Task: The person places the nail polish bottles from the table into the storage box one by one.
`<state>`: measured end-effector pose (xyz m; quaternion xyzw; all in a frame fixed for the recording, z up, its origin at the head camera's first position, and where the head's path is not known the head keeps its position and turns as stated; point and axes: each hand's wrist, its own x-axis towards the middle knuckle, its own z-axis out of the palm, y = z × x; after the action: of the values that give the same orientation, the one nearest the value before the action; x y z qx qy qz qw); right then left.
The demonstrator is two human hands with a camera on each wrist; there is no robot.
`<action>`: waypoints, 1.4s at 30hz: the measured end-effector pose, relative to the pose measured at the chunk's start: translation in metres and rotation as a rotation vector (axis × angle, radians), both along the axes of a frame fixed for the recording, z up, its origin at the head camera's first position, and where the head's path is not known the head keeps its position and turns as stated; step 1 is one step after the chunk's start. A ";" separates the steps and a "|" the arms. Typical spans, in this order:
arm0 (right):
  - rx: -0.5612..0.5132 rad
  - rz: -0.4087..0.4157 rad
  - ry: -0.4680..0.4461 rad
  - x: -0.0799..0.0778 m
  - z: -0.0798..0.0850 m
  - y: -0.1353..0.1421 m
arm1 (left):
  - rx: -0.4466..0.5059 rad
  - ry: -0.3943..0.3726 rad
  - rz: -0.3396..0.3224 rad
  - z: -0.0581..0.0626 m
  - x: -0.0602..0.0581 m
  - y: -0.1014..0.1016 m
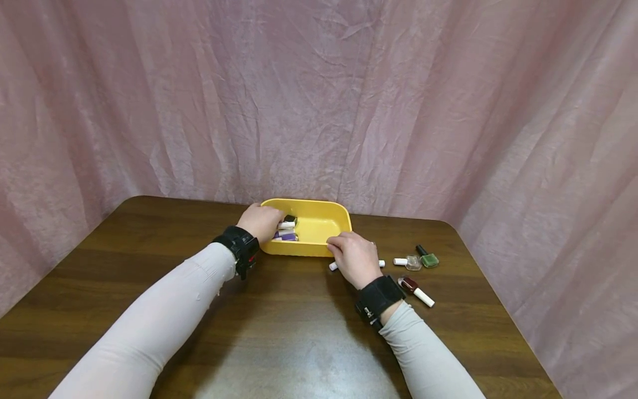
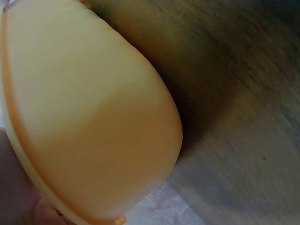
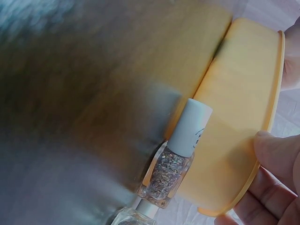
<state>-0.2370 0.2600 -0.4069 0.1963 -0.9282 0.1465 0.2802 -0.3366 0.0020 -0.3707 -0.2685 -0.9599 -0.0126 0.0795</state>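
Pinching yellow tray's near edge (image 1: 306, 245), right fingers (image 3: 262, 193)

Wooden table (image 1: 299, 310) — yellow bin (image 1: 299, 250), scattered nail-polish bottles (image 1: 413, 263), mostly white-capped

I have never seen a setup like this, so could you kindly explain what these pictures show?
There is no robot here: these are a person's bare left hand and right hand. The wide picture comes from a camera worn on the head, the close ones from a camera on each wrist. On the wooden table is a yellow container with small bottles at its left end. The right hand pinches its near rim; the left hand is at its left end, fingers partly hidden. To the right lie a green bottle, a clear bottle and a dark red bottle. The right wrist view also shows a glitter bottle beside the container.
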 end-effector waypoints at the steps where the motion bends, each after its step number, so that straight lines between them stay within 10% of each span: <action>1: -0.001 0.001 0.000 0.000 0.000 0.000 | -0.003 -0.001 0.001 -0.001 -0.001 0.000; 29: 0.011 0.002 -0.019 0.001 0.003 -0.002 | 0.038 0.011 0.016 -0.001 -0.001 -0.003; 42: 0.014 -0.001 -0.023 0.000 0.001 -0.001 | 0.244 0.152 -0.045 -0.002 0.032 -0.005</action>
<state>-0.2370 0.2593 -0.4056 0.1961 -0.9325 0.1421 0.2681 -0.3044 -0.0029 -0.3724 -0.2785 -0.9363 -0.1105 0.1834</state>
